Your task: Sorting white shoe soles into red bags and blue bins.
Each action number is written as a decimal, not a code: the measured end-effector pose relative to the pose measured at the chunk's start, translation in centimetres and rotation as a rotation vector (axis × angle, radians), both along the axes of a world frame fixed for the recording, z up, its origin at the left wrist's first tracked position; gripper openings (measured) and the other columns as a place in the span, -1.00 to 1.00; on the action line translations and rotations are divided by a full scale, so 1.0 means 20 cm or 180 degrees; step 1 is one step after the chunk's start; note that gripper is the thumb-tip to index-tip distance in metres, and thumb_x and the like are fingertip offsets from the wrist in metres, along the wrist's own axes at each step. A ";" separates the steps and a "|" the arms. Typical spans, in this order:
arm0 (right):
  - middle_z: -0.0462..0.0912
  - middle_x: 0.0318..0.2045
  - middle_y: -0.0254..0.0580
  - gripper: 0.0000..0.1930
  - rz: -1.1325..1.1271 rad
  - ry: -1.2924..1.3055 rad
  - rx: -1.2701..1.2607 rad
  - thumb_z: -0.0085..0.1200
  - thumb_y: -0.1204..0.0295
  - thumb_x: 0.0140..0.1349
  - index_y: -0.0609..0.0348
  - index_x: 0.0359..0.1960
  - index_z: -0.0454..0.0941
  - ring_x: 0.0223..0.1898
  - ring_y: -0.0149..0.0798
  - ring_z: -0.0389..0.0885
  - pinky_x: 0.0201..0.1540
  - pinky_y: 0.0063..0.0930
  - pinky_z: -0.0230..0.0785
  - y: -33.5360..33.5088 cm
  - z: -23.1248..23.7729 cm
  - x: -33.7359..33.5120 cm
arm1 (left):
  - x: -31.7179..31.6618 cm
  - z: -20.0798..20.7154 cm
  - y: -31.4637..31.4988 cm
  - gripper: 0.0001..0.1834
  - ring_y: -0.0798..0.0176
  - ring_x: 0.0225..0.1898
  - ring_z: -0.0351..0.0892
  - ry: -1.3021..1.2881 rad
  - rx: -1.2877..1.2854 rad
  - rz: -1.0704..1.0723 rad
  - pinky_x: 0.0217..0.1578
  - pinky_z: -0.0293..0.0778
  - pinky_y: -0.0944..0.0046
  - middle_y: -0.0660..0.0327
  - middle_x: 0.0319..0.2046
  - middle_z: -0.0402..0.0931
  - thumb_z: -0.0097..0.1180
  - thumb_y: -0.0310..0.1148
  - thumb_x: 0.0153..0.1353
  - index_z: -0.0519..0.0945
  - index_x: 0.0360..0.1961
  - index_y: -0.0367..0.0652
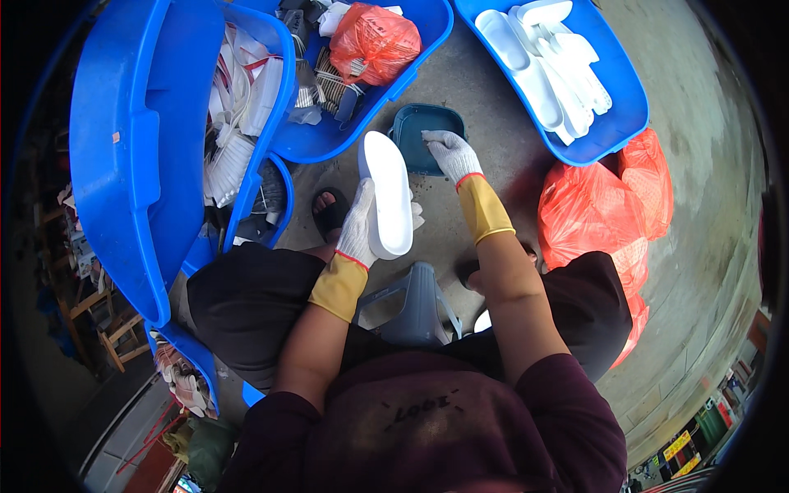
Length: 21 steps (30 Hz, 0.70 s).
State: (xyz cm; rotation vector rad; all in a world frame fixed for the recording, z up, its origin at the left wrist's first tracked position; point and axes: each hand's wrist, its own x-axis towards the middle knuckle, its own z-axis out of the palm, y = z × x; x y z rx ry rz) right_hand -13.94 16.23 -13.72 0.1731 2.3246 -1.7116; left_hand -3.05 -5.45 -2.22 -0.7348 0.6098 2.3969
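A white shoe sole (386,197) stands tilted in front of me, its long inner face turned up. My left hand (357,223), in a white knit glove with a yellow cuff, is closed around the sole's left edge. To the right of the sole is my right hand (453,156), gloved the same way. Its fingers are pinched together over a small dark green basin (421,123) on the floor; whatever they hold, if anything, is too small to make out. The right hand is apart from the sole.
At the far right a blue tub (626,123) holds several white soles (546,78). Orange-red plastic bags (588,209) lie below it. Blue tubs (177,107) with scraps and a red bag (374,45) crowd the left and far side. A grey stool (413,308) stands between my legs.
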 end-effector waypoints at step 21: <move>0.71 -0.27 0.23 -0.79 0.0237 0.1388 0.1323 0.06 0.46 0.30 0.19 -0.20 0.75 -0.13 0.25 0.70 -0.04 -0.09 0.55 -0.35 1.16 0.89 | 0.30 0.30 0.16 -0.26 0.02 0.26 0.56 0.0828 0.0576 -0.0188 0.30 0.47 -0.03 0.05 0.29 0.49 -0.08 0.21 0.52 0.31 0.47 -0.12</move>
